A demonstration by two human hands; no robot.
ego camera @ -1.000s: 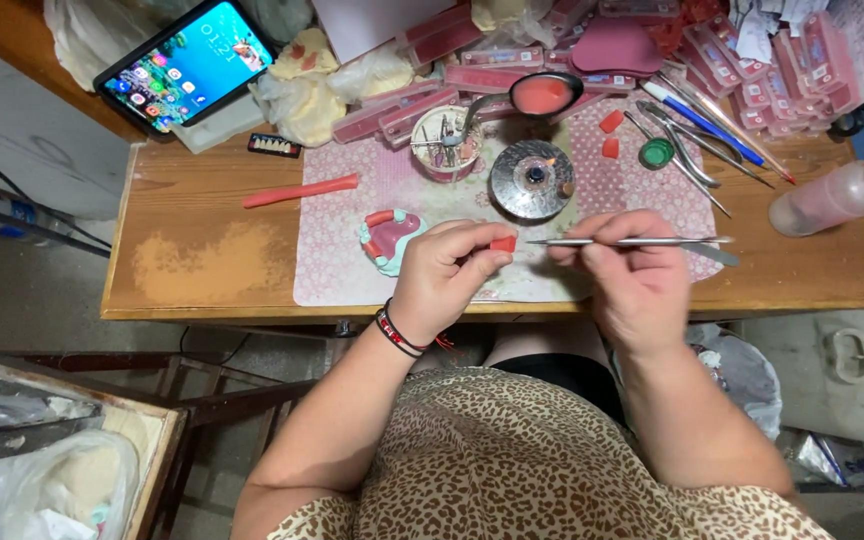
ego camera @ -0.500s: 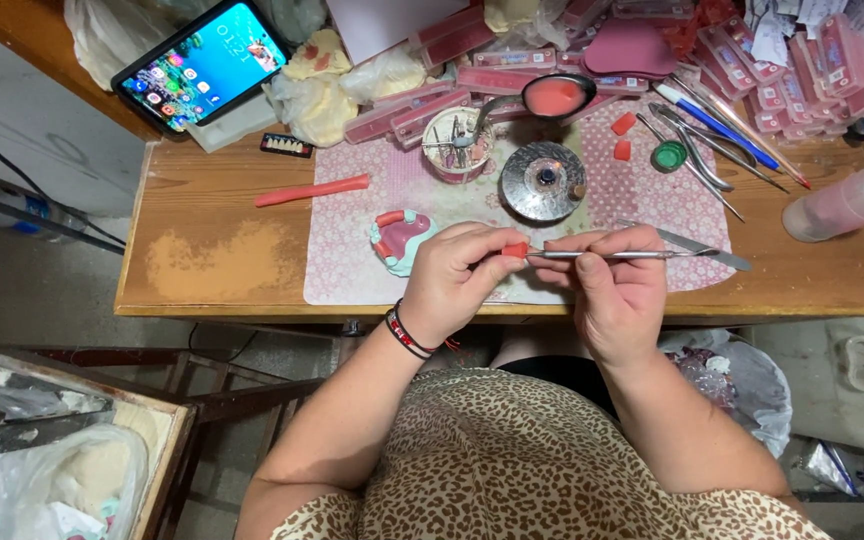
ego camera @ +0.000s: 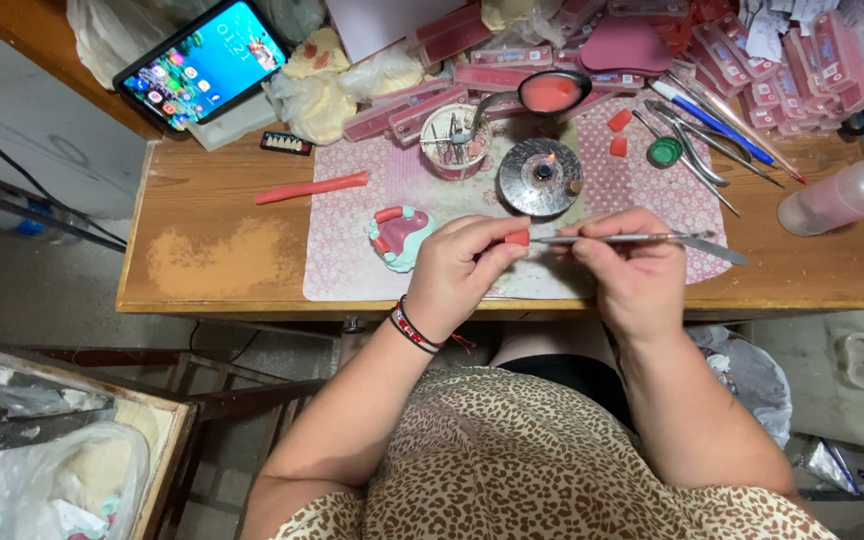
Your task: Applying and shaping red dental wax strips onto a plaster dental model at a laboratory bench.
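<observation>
Now, from the head view, you are pinching a small red wax piece (ego camera: 518, 238) between the thumb and fingers of your left hand (ego camera: 457, 268), so those fingers are clenched on it. The piece is sitting just above the near edge of the pink dotted mat (ego camera: 362, 215), between your two hands. Your right hand (ego camera: 634, 270) is gripping a slim metal spatula (ego camera: 642, 238), its fingers closed round the shaft; the tool is lying roughly level, one end touching the red wax piece and the flat blade end sticking out past your hand to the right.

Just left of your left hand, a teal dental cast (ego camera: 402, 235) with pink and red wax on it is resting on the mat. Beyond your hands, a small round burner (ego camera: 540, 177) with a tiny flame is standing on the mat, and a cup of small tools (ego camera: 452, 140) is standing beside it. A red wax stick (ego camera: 312, 187) is lying on the bare wooden tabletop (ego camera: 212, 265) to the left. A tablet (ego camera: 202, 62) with a lit screen is leaning at the far left corner. A pinkish squeeze bottle (ego camera: 837, 195) is lying near the right edge, well apart from your hands. A dark bracelet (ego camera: 414, 328) is circling your left wrist.
</observation>
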